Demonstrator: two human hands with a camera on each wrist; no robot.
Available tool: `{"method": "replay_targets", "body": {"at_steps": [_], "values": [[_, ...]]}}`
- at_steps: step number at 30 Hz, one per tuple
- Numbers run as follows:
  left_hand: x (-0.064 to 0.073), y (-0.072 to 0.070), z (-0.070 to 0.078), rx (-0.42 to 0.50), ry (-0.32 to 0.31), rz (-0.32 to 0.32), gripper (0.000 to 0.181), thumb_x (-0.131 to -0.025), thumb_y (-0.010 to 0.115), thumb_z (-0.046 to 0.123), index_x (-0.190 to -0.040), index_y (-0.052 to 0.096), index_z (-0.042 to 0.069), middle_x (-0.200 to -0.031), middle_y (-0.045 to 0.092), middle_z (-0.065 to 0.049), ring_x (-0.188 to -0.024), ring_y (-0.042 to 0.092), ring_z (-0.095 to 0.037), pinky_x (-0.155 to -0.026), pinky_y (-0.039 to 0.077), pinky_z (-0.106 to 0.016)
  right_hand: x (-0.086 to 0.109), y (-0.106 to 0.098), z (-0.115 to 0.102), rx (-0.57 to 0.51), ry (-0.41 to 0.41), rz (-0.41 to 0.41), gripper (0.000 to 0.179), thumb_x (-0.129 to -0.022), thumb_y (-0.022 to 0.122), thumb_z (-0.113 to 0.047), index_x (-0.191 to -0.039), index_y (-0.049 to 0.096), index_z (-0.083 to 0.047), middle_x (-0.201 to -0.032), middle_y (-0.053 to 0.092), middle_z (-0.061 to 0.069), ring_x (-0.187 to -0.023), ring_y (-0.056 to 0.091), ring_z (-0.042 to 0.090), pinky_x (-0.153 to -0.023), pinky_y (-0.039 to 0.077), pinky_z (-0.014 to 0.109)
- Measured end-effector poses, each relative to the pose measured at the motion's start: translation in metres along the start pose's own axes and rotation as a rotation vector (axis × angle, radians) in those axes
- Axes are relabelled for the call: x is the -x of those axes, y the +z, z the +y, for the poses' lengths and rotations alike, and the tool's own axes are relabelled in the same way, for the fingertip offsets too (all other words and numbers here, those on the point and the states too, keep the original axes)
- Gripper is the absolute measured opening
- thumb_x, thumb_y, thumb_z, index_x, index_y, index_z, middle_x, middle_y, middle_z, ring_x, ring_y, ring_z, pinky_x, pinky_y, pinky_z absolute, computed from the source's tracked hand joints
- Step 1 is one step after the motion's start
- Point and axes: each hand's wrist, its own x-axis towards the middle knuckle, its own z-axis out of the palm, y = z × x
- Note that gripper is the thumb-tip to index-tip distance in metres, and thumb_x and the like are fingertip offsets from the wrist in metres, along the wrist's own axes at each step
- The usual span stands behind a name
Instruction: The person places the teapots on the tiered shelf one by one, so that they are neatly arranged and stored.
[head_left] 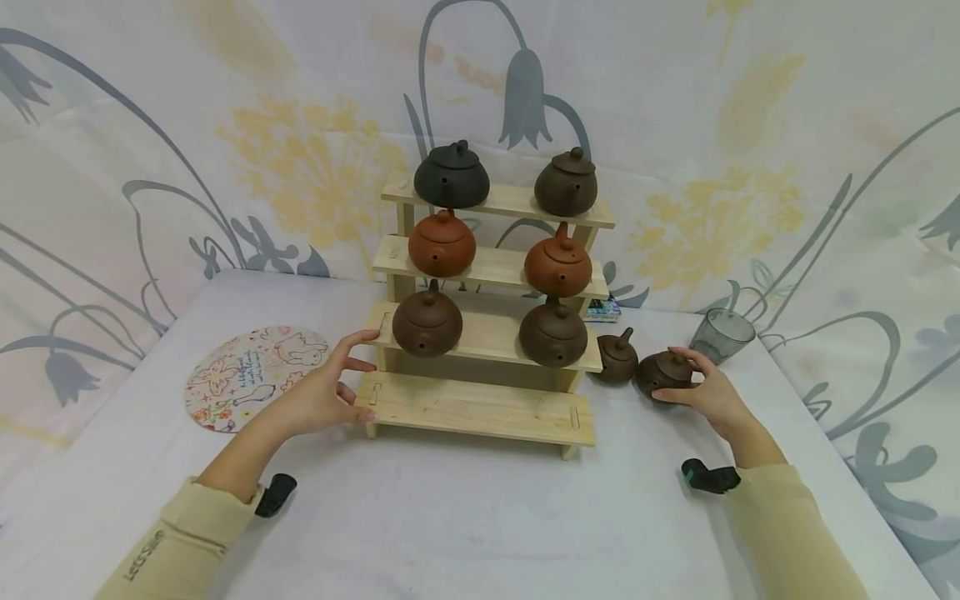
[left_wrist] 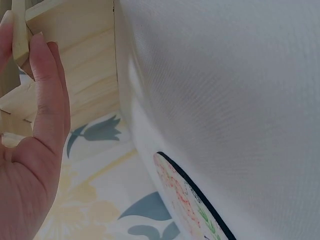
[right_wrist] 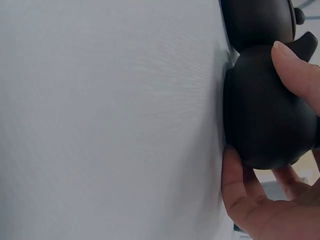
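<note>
My left hand (head_left: 318,398) grips the left end of a stepped wooden stand (head_left: 472,408); in the left wrist view its fingers (left_wrist: 47,95) lie on either side of a board's edge. At the stand's right, my right hand (head_left: 708,393) holds a small dark brown teapot (head_left: 663,375) low at the white cloth. Its thumb and fingers spread round the pot's body in the right wrist view. Close beside that pot is another dark teapot (head_left: 617,360). Two brown teapots, left (head_left: 427,323) and right (head_left: 553,335), sit on the second step from the bottom.
Above them stand two orange teapots, left (head_left: 442,244) and right (head_left: 558,268), then a black teapot (head_left: 452,177) and a brown one (head_left: 566,185) on top. A glass cup (head_left: 722,335) stands behind my right hand. A round drawn-on mat (head_left: 251,375) lies at left.
</note>
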Motion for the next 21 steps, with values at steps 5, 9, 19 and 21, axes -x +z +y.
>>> {"method": "replay_targets", "body": {"at_steps": [5, 9, 19, 21], "values": [[-0.001, 0.0, 0.0, -0.004, 0.002, 0.0, 0.102, -0.071, 0.079, 0.0, -0.145, 0.014, 0.025, -0.128, 0.047, -0.026, -0.066, 0.055, -0.021, -0.057, 0.046, -0.036, 0.0, -0.003, -0.003, 0.019, 0.017, 0.014, 0.086, -0.074, 0.079, -0.013, -0.141, 0.028, 0.004, -0.145, 0.019, 0.026, -0.127, 0.018, 0.04, -0.085, 0.039, 0.026], [-0.001, 0.001, 0.001, -0.008, 0.001, 0.002, 0.102, -0.071, 0.079, 0.0, -0.145, 0.014, 0.025, -0.128, 0.047, -0.026, -0.066, 0.055, -0.021, -0.058, 0.046, -0.036, 0.0, -0.004, -0.003, 0.01, 0.027, 0.025, 0.085, -0.072, 0.08, -0.011, -0.139, 0.031, 0.005, -0.143, 0.02, 0.027, -0.125, 0.02, 0.039, -0.074, 0.042, 0.018], [-0.001, 0.001, 0.0, -0.013, -0.026, 0.01, 0.102, -0.071, 0.079, 0.001, -0.146, 0.014, 0.026, -0.128, 0.047, -0.026, -0.067, 0.054, -0.021, -0.057, 0.045, -0.035, 0.014, -0.009, -0.02, 0.035, 0.027, 0.016, 0.083, -0.076, 0.078, -0.014, -0.14, 0.029, 0.004, -0.142, 0.021, 0.026, -0.127, 0.02, 0.041, -0.073, 0.047, 0.021], [-0.001, 0.002, 0.0, -0.016, -0.033, 0.011, 0.102, -0.071, 0.079, 0.001, -0.145, 0.014, 0.026, -0.128, 0.047, -0.025, -0.067, 0.055, -0.021, -0.057, 0.045, -0.035, 0.019, -0.01, -0.025, 0.065, 0.021, 0.01, 0.084, -0.075, 0.078, -0.016, -0.141, 0.029, 0.003, -0.139, 0.024, 0.026, -0.125, 0.022, 0.04, -0.079, 0.045, 0.026]]}}
